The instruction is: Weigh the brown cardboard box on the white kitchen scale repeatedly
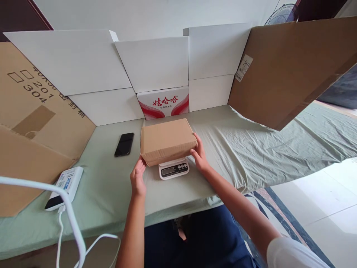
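Note:
A closed brown cardboard box (pixel 169 137) is held between my two hands, right over a white kitchen scale (pixel 174 169). The scale's front panel, with its display and buttons, sticks out below the box; its platform is mostly covered. I cannot tell whether the box's weight rests on it. At the lower left corner of the box, my left hand (pixel 138 178) has its fingertips tucked against the underside. My right hand (pixel 199 153) grips the right end, thumb at the front face and fingers along the side.
A black phone (pixel 124 144) lies left of the box on the green cloth (pixel 212 178). Further left, a white power bank (pixel 65 186) has a cable plugged in, near a white curved tube (pixel 71 216). White cartons (pixel 158 65) line the back; large brown cardboard panels (pixel 290 67) flank both sides.

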A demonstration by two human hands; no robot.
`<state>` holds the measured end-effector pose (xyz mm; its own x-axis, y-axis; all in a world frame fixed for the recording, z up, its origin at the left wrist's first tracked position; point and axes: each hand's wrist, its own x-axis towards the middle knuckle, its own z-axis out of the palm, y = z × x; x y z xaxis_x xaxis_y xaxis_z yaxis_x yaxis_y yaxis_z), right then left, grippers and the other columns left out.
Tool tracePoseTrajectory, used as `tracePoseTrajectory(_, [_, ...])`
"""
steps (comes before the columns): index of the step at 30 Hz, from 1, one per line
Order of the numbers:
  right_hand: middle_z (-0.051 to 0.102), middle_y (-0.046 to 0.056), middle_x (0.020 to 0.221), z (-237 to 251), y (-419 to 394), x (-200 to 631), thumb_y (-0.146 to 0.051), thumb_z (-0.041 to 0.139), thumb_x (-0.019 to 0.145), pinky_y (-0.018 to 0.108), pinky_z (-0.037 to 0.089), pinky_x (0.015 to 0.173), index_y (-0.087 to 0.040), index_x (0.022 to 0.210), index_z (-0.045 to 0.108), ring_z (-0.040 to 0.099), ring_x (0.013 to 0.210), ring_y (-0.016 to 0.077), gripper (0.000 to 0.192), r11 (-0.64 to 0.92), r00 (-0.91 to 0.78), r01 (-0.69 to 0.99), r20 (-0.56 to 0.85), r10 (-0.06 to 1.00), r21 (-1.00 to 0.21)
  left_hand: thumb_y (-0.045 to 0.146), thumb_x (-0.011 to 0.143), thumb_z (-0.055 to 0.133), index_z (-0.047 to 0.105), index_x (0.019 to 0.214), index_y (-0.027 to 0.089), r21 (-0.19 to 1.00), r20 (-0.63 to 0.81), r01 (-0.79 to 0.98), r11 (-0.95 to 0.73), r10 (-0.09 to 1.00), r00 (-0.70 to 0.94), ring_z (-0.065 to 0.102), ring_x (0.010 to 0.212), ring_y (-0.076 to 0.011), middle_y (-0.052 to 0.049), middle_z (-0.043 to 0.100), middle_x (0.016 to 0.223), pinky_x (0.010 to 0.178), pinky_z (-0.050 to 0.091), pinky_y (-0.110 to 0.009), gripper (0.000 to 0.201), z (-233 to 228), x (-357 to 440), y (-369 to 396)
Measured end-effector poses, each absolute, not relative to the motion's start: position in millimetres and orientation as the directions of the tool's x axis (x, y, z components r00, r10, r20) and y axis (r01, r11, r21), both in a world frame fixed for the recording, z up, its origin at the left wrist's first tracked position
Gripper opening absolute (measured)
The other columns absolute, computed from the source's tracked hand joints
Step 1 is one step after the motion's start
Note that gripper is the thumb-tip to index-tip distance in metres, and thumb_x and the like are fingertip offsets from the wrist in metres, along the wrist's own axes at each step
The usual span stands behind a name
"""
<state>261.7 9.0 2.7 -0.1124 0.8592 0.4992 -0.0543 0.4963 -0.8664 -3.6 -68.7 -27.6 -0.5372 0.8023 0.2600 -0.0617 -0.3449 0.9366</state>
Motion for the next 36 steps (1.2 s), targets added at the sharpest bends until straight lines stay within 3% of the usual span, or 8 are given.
tracePoseTrajectory(5, [0.039,0.009,0.157,4.9,10.0,263.0,-0.058,0.055,0.093,0.053,0.038,0.12,-0.034,0.155,0.03,0.044,0.144,0.0309,0.071,0.494,-0.091,-0.071,0.499,0.862,-0.867,0.078,0.078,0.054,0.068,0.131,0.016,0.942,0.258,-0.051,-0.331,0.812,-0.523,0.057,0.132,-0.0378,-0.022,0.063,0.139,0.112,0.041,-0.055,0.082,-21.0,-2.6,-70.6])
tracePoseTrajectory(10, [0.037,0.007,0.155,9.9,15.7,272.4,-0.057,0.048,0.095,0.056,0.033,0.122,-0.04,0.156,0.022,0.044,0.146,0.0309,0.068,0.517,0.152,-0.088,0.501,0.852,-0.851,0.068,0.089,0.044,0.058,0.145,0.024,0.889,0.386,0.0,-0.457,0.751,-0.537,0.044,0.145,-0.0321,-0.013,0.046,0.158,0.117,0.037,-0.048,0.072,-2.6,-2.3,-75.6])
tracePoseTrajectory(13, [0.035,0.006,0.156,12.9,18.0,275.7,-0.056,0.045,0.095,0.058,0.033,0.122,-0.04,0.156,0.023,0.044,0.146,0.0317,0.066,0.491,0.241,-0.114,0.456,0.857,-0.863,0.062,0.092,0.042,0.056,0.145,0.027,0.866,0.424,0.03,-0.499,0.701,-0.574,0.043,0.146,-0.0315,-0.01,0.044,0.159,0.117,0.036,-0.047,0.066,3.2,-1.0,-77.7])
tracePoseTrajectory(18, [0.032,0.006,0.159,13.5,18.6,274.0,-0.059,0.047,0.091,0.059,0.029,0.123,-0.04,0.155,0.023,0.041,0.148,0.0332,0.071,0.444,0.245,-0.172,0.398,0.884,-0.88,0.065,0.09,0.042,0.055,0.146,0.026,0.874,0.419,0.037,-0.484,0.715,-0.56,0.044,0.145,-0.0315,-0.011,0.045,0.159,0.115,0.038,-0.046,0.069,3.4,1.1,-78.0])
tracePoseTrajectory(25, [0.033,0.006,0.158,9.6,25.6,274.9,-0.055,0.04,0.094,0.057,0.037,0.119,-0.041,0.157,0.018,0.046,0.146,0.0309,0.068,0.436,0.257,-0.116,0.397,0.881,-0.892,0.064,0.091,0.043,0.057,0.145,0.029,0.87,0.407,-0.005,-0.493,0.724,-0.556,0.044,0.145,-0.0314,-0.009,0.044,0.16,0.116,0.036,-0.046,0.066,2.8,0.5,-77.0])
tracePoseTrajectory(36, [0.03,0.006,0.164,11.5,28.0,273.7,-0.053,0.044,0.09,0.061,0.032,0.12,-0.038,0.157,0.022,0.041,0.149,0.0335,0.071,0.407,0.286,-0.266,0.332,0.899,-0.874,0.066,0.09,0.042,0.055,0.146,0.029,0.875,0.401,-0.007,-0.485,0.731,-0.552,0.045,0.145,-0.0302,-0.009,0.045,0.159,0.116,0.037,-0.046,0.068,2.7,0.4,-75.5])
